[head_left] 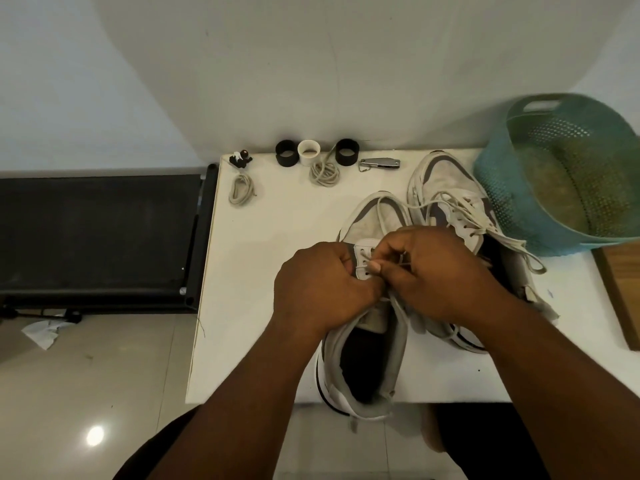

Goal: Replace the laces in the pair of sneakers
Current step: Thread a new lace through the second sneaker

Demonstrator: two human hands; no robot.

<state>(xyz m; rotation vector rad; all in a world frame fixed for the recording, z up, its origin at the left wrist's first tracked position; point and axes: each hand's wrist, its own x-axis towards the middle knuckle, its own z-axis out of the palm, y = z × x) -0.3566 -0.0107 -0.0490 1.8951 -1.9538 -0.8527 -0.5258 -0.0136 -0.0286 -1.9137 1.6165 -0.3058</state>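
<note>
Two white and grey sneakers lie on the white table (263,306). The near sneaker (363,362) points away from me, its heel over the front edge. My left hand (322,285) grips its left eyelet flap. My right hand (440,271) pinches the lace (362,268) at an eyelet, thumb and finger closed on it. A loop of that lace (386,211) lies over the toe. The second sneaker (446,188) sits to the right, its loose lace (465,216) spread across it. Two coiled spare laces (240,188) (323,173) rest at the back of the table.
A teal perforated basket (568,174) stands at the right back corner. Two black rings (285,153) (346,152), a white cup (308,152), a folding multitool (379,163) and a small dark clip (240,159) line the back edge. A wooden board (621,289) lies right; a black bench (97,237) stands left.
</note>
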